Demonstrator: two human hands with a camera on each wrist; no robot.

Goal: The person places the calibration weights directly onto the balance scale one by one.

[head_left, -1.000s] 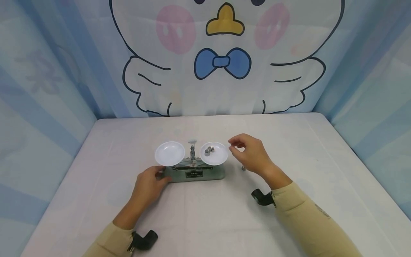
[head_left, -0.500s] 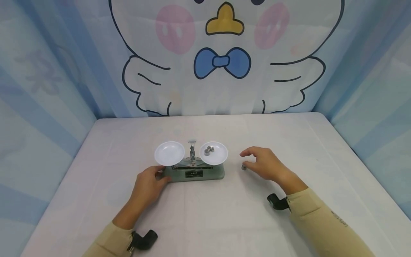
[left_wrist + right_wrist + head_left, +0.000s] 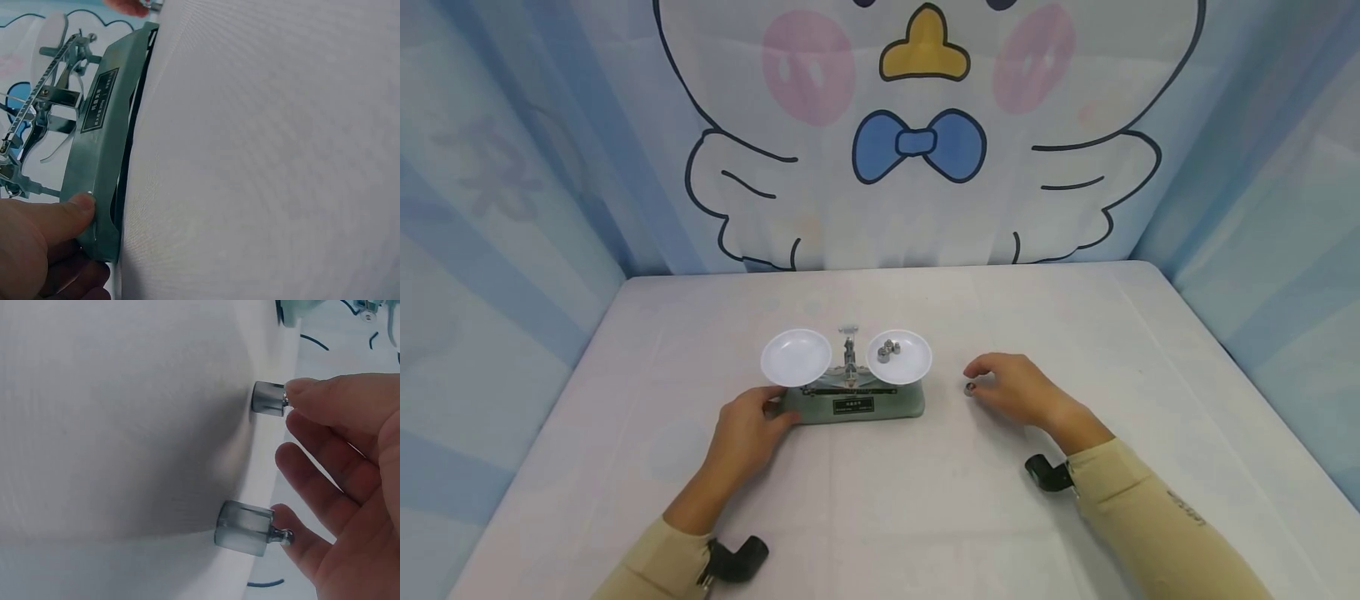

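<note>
A green balance scale (image 3: pixel 880 408) stands on the table with two white pans. My left hand (image 3: pixel 747 433) grips the left end of its base, thumb in front and fingers behind, as the left wrist view shows. Right of the scale, my right hand (image 3: pixel 1015 387) pinches the knob of a small metal weight (image 3: pixel 269 399) between thumb and index finger. The weight appears to stand on the table. A larger weight (image 3: pixel 244 528) stands by the little finger in the right wrist view; in the head view the hand hides it.
Several small metal weights (image 3: pixel 884 355) stand on the right pan (image 3: pixel 917 367). Nothing lies on the left pan (image 3: pixel 796 358). A white cloth covers the table (image 3: pixel 865 517). Printed curtains (image 3: pixel 917 225) close off its back and sides.
My right hand has moved away from the right pan, to the right and toward me, and its fingers have closed on a weight. The left hand has stayed on the base.
</note>
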